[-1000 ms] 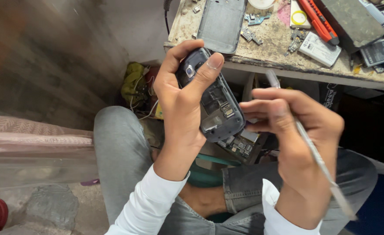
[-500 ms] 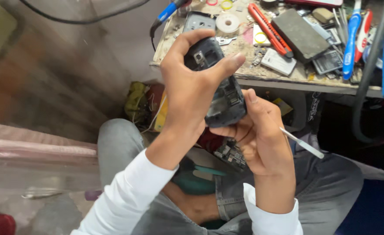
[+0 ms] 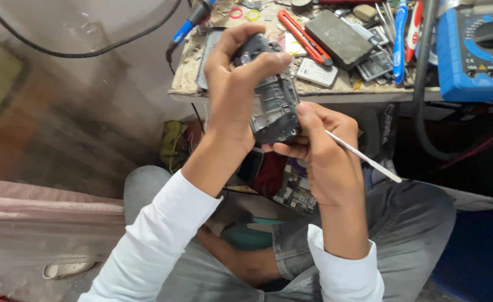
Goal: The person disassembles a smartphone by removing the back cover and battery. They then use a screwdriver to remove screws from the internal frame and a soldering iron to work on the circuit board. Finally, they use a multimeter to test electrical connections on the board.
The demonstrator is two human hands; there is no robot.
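Note:
My left hand (image 3: 236, 92) grips an opened dark phone body (image 3: 273, 100), holding it upright with its inner parts facing me. My right hand (image 3: 320, 154) sits just below and right of it, fingers closed on a thin metal tool (image 3: 364, 157) whose shaft sticks out to the right. The right thumb and fingertips touch the phone's lower edge. The tool's working tip is hidden behind my fingers.
A cluttered workbench (image 3: 325, 92) lies ahead with a red utility knife (image 3: 305, 38), a dark flat battery (image 3: 340, 38), small phone parts and a blue multimeter (image 3: 475, 50). A black cable (image 3: 90, 50) hangs left. Circuit boards (image 3: 294, 190) rest on my lap.
Both hands and the phone rose toward the bench, and the view shifted left. My right hand closed in on the phone's lower edge with the tool.

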